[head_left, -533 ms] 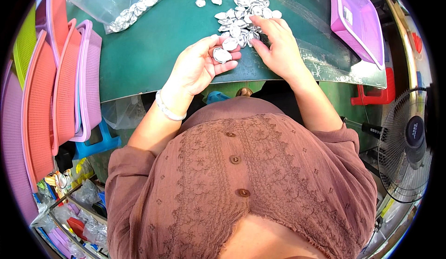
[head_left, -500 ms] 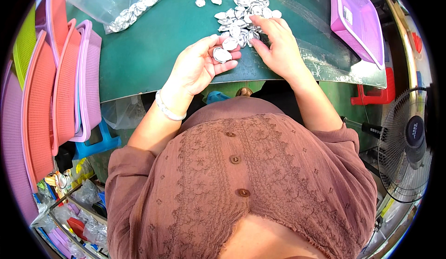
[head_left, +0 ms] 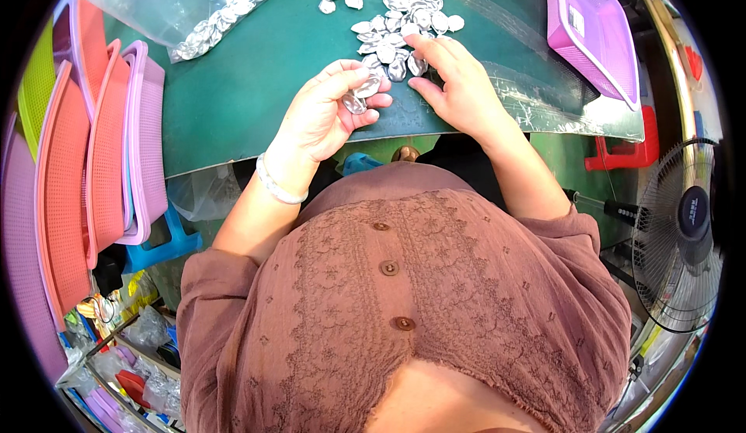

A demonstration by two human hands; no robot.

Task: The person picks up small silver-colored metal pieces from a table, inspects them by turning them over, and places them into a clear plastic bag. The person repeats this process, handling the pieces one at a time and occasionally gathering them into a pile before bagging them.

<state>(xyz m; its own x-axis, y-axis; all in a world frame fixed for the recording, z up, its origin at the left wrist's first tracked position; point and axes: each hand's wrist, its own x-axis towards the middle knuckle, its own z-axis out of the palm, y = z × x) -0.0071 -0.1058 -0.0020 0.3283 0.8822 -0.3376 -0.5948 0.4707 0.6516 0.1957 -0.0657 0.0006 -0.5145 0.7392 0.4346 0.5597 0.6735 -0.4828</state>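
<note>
My left hand (head_left: 321, 111) holds a couple of silver, shell-shaped oval pieces (head_left: 365, 86) between thumb and curled fingers, over the near edge of the green table. To its right, my right hand (head_left: 460, 83) reaches to the near right side of a pile of similar silver pieces (head_left: 395, 21). Its thumb and index finger are apart, with the index fingertip at a piece in the pile. Whether that finger presses on the piece, I cannot tell. Three loose silver pieces (head_left: 353, 1) lie to the left of the pile.
A clear plastic bag (head_left: 167, 2) with more silver pieces lies at the far left of the green table (head_left: 233, 107). On the right sits a purple basket (head_left: 594, 37). Nested coral and purple baskets (head_left: 66, 192) stand at left; a black fan (head_left: 676, 235) is at right.
My left hand has tilted and its fingers have curled in, turning the silver pieces to show their hollow sides. My right hand stays beside the pile, its thumb slightly lower.
</note>
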